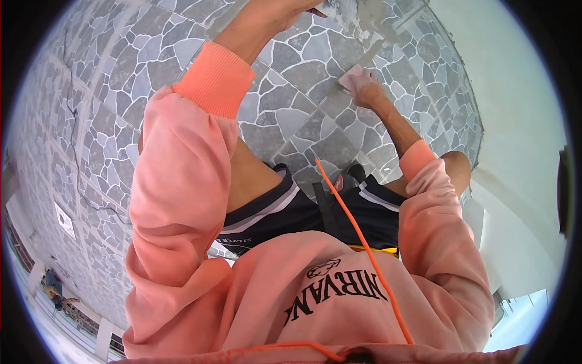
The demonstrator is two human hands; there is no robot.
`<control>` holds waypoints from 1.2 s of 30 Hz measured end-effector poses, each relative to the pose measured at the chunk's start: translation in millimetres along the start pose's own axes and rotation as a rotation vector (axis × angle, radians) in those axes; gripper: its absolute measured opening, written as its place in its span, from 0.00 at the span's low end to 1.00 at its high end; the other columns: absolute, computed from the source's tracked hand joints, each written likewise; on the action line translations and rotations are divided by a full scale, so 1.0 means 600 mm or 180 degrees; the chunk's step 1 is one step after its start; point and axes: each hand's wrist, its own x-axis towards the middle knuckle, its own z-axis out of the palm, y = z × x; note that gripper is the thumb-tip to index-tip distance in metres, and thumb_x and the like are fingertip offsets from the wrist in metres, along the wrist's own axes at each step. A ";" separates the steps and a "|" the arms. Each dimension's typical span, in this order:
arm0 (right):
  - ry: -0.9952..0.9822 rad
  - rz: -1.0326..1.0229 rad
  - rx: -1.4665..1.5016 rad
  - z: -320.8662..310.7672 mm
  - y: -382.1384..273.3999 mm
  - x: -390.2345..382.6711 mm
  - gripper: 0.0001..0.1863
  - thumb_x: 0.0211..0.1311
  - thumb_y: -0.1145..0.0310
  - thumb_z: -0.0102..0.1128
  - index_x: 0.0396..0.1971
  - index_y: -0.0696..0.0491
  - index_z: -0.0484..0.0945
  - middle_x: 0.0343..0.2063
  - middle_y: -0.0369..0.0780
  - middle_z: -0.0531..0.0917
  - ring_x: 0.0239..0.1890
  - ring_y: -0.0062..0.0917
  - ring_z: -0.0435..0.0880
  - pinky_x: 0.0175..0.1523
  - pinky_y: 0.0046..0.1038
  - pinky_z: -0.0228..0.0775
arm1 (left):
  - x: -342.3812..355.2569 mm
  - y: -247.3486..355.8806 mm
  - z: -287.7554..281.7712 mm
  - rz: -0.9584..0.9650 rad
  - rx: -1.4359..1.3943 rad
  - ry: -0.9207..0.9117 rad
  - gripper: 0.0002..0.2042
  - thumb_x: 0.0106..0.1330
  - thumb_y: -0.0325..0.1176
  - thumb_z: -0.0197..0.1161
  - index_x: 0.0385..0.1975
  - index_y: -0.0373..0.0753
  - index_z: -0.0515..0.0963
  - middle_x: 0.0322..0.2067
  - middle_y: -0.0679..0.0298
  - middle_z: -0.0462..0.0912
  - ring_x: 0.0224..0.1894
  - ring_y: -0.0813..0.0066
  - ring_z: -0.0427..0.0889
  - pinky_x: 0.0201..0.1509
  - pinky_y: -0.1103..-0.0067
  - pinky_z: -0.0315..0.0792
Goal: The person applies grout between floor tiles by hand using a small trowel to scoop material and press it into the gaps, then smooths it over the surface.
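My right hand (pixel 366 91) is closed on a flat, pale pink pad (pixel 351 77). The pad rests against the stone-patterned grey tiles (pixel 288 57). My left hand (pixel 297 7) reaches up to the top edge of the picture, where most of its fingers are cut off. A small dark tip (pixel 316 12) shows beside it; whether that is a finger or a tool I cannot make out. Close to both hands, a whitish wet-looking smear (pixel 364 21) covers some of the tiles and hides their pattern.
My bent legs in dark shorts (pixel 273 209) are below the hands. A pale wall (pixel 515 121) rises on the right. A dark cable (pixel 76 121) runs over the tiles at left, near a white rectangular piece (pixel 64 219). Another person (pixel 54 290) is far off at lower left.
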 end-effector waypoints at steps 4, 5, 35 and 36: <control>0.0355 -0.0212 0.0095 0.056 -0.036 -0.019 0.26 0.48 0.67 0.59 0.51 0.49 0.73 0.48 0.57 0.69 0.49 0.53 0.72 0.53 0.43 0.67 | 0.008 -0.040 -0.006 -0.0112 0.0360 0.0164 0.12 0.63 0.33 0.47 0.38 0.34 0.75 0.23 0.63 0.75 0.25 0.77 0.72 0.27 0.81 0.69; 0.0349 -0.0227 0.0114 0.049 -0.044 -0.018 0.26 0.48 0.67 0.59 0.51 0.49 0.73 0.48 0.57 0.69 0.49 0.53 0.72 0.53 0.43 0.67 | 0.011 -0.045 -0.007 -0.0131 0.0375 0.0165 0.12 0.63 0.33 0.47 0.38 0.34 0.75 0.23 0.63 0.75 0.25 0.77 0.72 0.27 0.81 0.69; -0.0078 -0.0594 0.0977 0.025 -0.130 -0.060 0.16 0.52 0.63 0.53 0.36 0.57 0.79 0.38 0.58 0.78 0.45 0.52 0.76 0.49 0.44 0.69 | -0.016 -0.006 -0.006 0.0073 -0.0221 0.0405 0.13 0.67 0.36 0.50 0.38 0.34 0.77 0.23 0.66 0.75 0.26 0.80 0.71 0.32 0.82 0.67; 0.0116 -0.0368 0.1117 0.000 -0.100 -0.036 0.16 0.54 0.63 0.50 0.36 0.58 0.79 0.37 0.57 0.79 0.43 0.51 0.77 0.49 0.44 0.69 | -0.018 -0.025 -0.036 -0.0181 0.0066 0.0348 0.13 0.67 0.37 0.51 0.38 0.35 0.78 0.23 0.68 0.75 0.26 0.80 0.70 0.31 0.82 0.66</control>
